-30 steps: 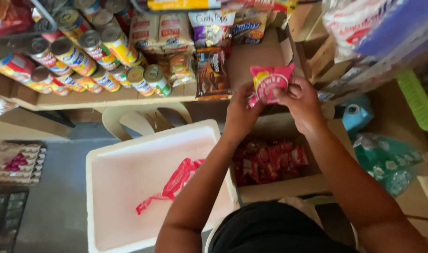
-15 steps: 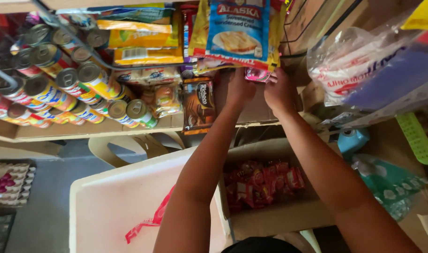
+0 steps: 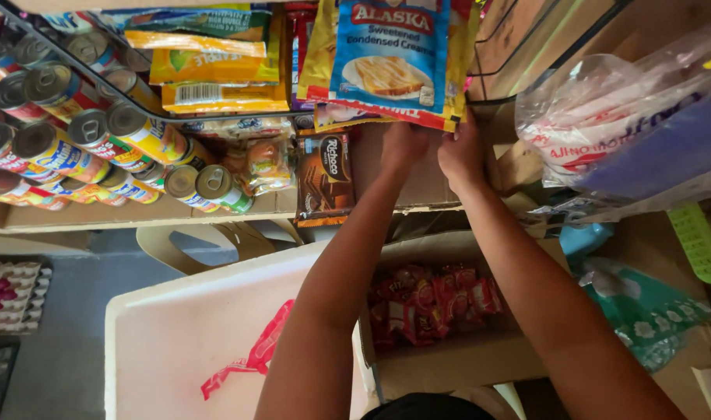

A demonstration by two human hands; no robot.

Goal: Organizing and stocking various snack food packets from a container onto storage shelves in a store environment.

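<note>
Both hands up under hanging sachets: left hand (image 3: pixel 402 148) & right hand (image 3: pixel 460 155) reach behind the blue sachet pack (image 3: pixel 390 58); fingers hidden, grip can't tell. Red snack packet not visible now, prob. behind the pack. Risk: tugging hanging strip could drop packs into cardboard box (image 3: pixel 449 358) below. Vs 1 s ago: hands raised, red packet gone from view.

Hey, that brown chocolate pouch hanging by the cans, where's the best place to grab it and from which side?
Probably grip the brown pouch by its lower edge, coming from below and in front. It hangs flat and face-out from the shelf, its bottom edge is free past the shelf lip, the cans crowd its left side, and the left hand is close on its right.
</note>
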